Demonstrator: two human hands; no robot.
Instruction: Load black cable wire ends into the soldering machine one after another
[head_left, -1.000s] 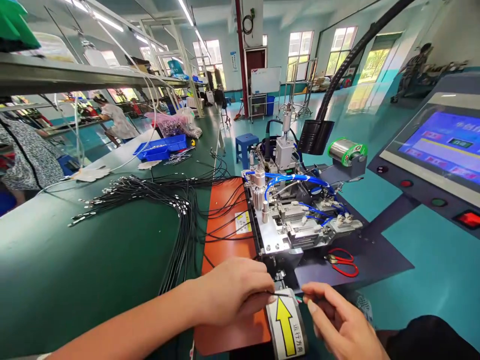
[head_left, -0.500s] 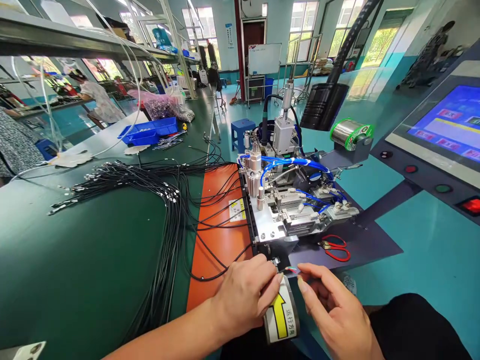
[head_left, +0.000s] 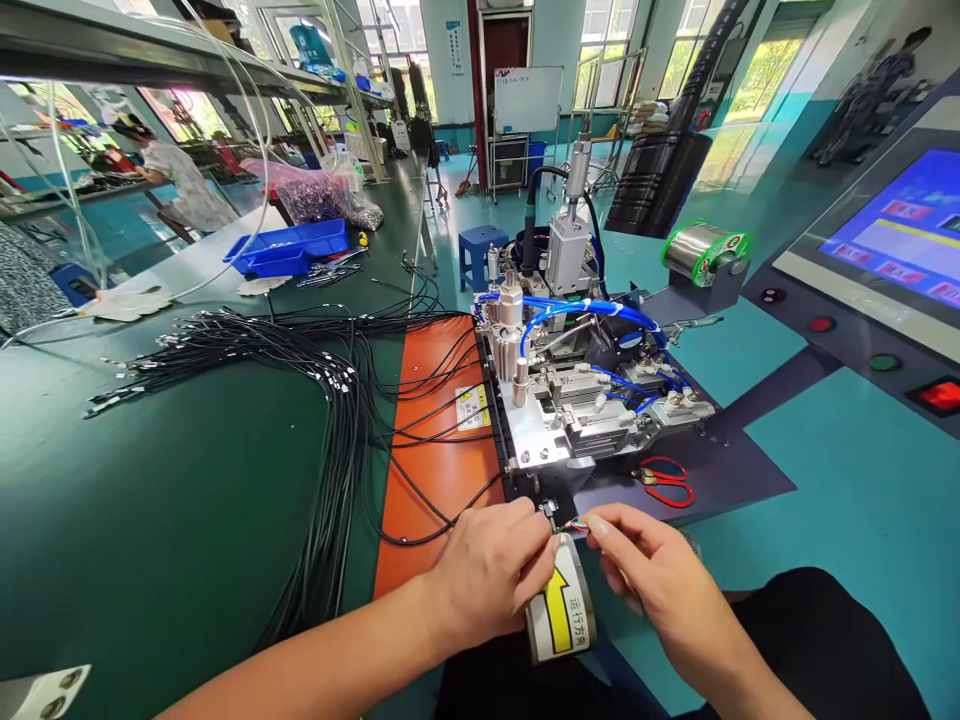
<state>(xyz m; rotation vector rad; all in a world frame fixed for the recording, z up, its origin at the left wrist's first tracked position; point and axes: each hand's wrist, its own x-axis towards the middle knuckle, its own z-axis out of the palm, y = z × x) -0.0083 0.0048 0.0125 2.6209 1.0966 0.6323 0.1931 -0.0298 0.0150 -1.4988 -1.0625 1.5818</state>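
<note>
My left hand [head_left: 491,565] is closed round the end of a black cable, just above a round drum [head_left: 559,610] with a yellow arrow label. Thin coloured wires [head_left: 576,524] stick out of the cable end. Thumb and fingertips of my right hand [head_left: 652,570] pinch the tips of these wires. Just beyond both hands stands a metal bench machine [head_left: 570,400] with blue air hoses. A large bundle of black cables [head_left: 337,490] lies on the green table to the left, some strands crossing an orange panel [head_left: 420,475].
Red-handled cutters [head_left: 667,482] lie on the machine's dark base. A solder wire spool [head_left: 701,252] and a control screen [head_left: 900,235] are at the right. Blue trays [head_left: 289,250] stand farther back on the table. A person [head_left: 176,180] sits at the far left; another stands far right.
My right hand has moved slightly left and its fingertips have closed on the coloured wires. The left hand keeps its grip on the cable. The view has shifted a little.
</note>
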